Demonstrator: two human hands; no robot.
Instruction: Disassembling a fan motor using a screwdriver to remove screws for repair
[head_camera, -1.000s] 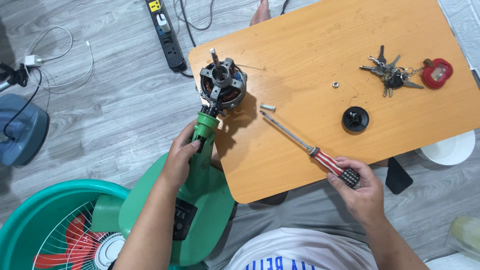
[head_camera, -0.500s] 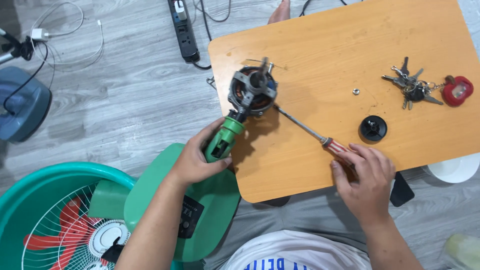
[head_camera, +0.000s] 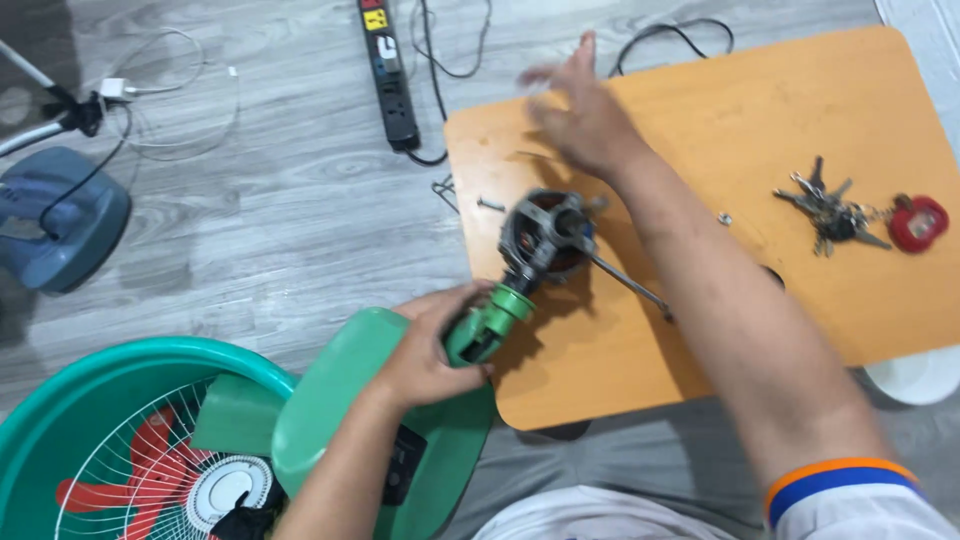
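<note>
One hand (head_camera: 425, 350) grips motor neck (head_camera: 487, 322); other (head_camera: 580, 115) beyond.

Counts, tabletop (head_camera: 860, 90) first: 1 fan motor (head_camera: 545, 235) hanging over the left edge, 1 screwdriver shaft (head_camera: 625, 282) beside it, 1 bunch of keys (head_camera: 830, 212) w/ 1 red fob (head_camera: 918, 222) near the right edge, 1 small nut (head_camera: 725, 218) left of the keys. On the floor: 1 loose screw (head_camera: 491, 204) just off the left edge, 1 power strip (head_camera: 388, 70) off the far left corner, 1 green fan base (head_camera: 345, 400), 1 teal fan guard (head_camera: 120, 440), 1 blue stand base (head_camera: 55, 225). Hands: 2, the left hand (head_camera: 430, 350) & the right hand (head_camera: 580, 115)
</note>
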